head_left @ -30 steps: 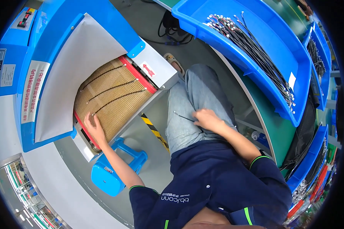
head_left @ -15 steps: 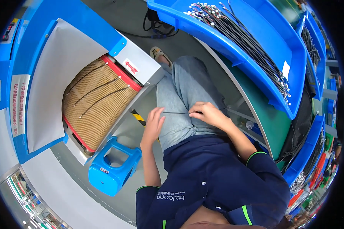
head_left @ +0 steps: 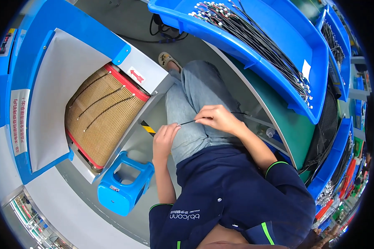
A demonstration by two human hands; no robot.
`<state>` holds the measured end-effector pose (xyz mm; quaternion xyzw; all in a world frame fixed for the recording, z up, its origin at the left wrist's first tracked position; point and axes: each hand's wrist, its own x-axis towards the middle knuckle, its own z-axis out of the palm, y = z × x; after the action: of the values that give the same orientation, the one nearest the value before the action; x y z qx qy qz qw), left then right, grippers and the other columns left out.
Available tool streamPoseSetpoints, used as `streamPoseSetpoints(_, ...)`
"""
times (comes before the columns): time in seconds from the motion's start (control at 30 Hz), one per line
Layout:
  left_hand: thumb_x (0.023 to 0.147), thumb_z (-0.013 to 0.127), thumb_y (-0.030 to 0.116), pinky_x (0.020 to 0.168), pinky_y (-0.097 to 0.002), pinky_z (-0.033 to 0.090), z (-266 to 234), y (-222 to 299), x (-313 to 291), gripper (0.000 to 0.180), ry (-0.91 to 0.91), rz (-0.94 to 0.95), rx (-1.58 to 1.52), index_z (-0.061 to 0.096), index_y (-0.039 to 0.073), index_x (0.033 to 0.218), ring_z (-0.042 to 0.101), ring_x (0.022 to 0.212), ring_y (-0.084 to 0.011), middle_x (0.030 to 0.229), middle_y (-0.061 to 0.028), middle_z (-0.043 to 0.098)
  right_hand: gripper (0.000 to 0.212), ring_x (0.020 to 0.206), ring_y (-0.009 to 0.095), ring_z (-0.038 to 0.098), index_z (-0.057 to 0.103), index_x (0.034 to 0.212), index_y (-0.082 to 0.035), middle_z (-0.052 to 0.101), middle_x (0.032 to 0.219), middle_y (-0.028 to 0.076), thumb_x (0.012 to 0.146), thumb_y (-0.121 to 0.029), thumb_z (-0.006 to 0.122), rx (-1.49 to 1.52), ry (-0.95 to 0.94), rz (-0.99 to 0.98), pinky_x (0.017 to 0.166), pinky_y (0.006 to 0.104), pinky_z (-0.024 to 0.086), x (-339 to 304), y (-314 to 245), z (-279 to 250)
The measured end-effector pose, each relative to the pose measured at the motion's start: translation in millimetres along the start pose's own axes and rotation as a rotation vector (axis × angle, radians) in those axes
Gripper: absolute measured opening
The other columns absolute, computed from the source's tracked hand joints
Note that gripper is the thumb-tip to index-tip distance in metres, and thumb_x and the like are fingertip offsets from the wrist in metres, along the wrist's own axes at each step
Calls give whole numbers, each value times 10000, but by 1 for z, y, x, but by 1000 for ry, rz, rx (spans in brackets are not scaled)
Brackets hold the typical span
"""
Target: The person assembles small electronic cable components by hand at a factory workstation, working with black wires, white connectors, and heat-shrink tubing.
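Observation:
A thin black cable [head_left: 188, 122] is stretched above my thighs between my two hands. My left hand [head_left: 163, 140] is closed, its fingertips pinching the cable's left end; whatever connector is there is hidden by the fingers. My right hand [head_left: 218, 118] grips the cable a short way along, thumb against the fingers. Past its knuckles the free tail of the cable sticks out to the right. Three similar black cables lie apart on the brown mesh conveyor belt [head_left: 99, 128] to my left, side by side and slanting across it.
The conveyor comes out of a blue and white machine [head_left: 81, 29]. Below it stands a blue plastic stool [head_left: 116, 197]. At the upper right a blue tray [head_left: 253, 68] of bundled black cables rests on a green table [head_left: 293, 137]. Further blue bins [head_left: 332, 166] line the right side.
My left fingers, stretched out before, have closed on the cable's left end. My right hand has shifted slightly left and up. The whole view has tilted a little.

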<state>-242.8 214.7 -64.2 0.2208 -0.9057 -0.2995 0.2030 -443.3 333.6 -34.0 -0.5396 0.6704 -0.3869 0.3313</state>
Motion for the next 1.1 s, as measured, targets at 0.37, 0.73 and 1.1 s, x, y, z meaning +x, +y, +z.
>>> streamPoseSetpoints(0.37, 808, 642, 131, 603, -368, 461, 2, -2, 4, 132, -235, 11, -80, 580, 34, 875, 566, 673, -254, 701, -93, 531, 118, 729, 211, 628, 693, 886, -77, 652, 821, 57, 769, -91, 683, -92, 10, -323, 617, 309, 495, 9, 13, 11)
streamPoseSetpoints(0.73, 847, 618, 107, 576, -311, 462, -2, -4, 11, 115, -327, -61, -422, 635, 11, 909, 595, 622, -221, 726, -95, 604, 87, 696, 200, 617, 660, 831, -73, 622, 792, 32, 765, -124, 685, -75, -29, -355, 603, 308, 505, 18, 20, 22)
streamPoseSetpoints(1.1, 757, 696, 72, 653, -330, 487, 2, -4, 7, 148, -54, 108, -112, 643, 32, 890, 615, 737, -239, 811, -85, 635, 122, 736, 226, 635, 664, 898, -58, 631, 869, 49, 779, -87, 673, -9, -92, -303, 639, 317, 522, 13, 19, 24)
